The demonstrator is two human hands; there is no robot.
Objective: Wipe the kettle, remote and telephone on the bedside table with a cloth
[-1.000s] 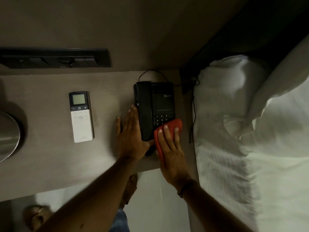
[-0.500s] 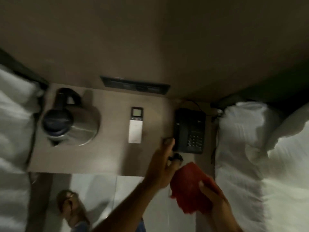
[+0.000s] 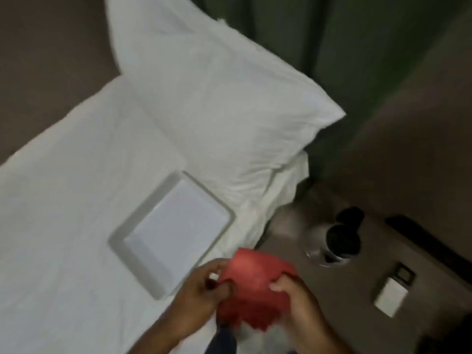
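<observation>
Low in the frame, near the bottom centre, a red cloth (image 3: 252,287) is held between both hands above the edge of a bed (image 3: 63,200). By the left hand (image 3: 204,290) the cloth's left edge is pinched between thumb and curled fingers; by the right hand (image 3: 298,295) the right edge is gripped, with the thumb laid over the fabric and the remaining fingers folded beneath it. The cloth is crumpled and hangs loosely between the two grips, touching none of the items on the table. On the white sheet, just left of the hands, a pale rectangular tray (image 3: 138,261) with a raised rim is seen lying flat. Behind it a white pillow (image 3: 217,98) is propped against a dark green headboard (image 3: 344,47). To the right, the bedside table (image 3: 357,290) is visible beside the mattress. On it a steel kettle (image 3: 334,238) with a black lid and handle is standing upright near the bed side, well apart from the cloth. Further right, a white remote (image 3: 393,292) with a small screen is lying flat on the tabletop. The telephone is outside the view. The whole scene is blurred, so finer detail cannot be made out.
</observation>
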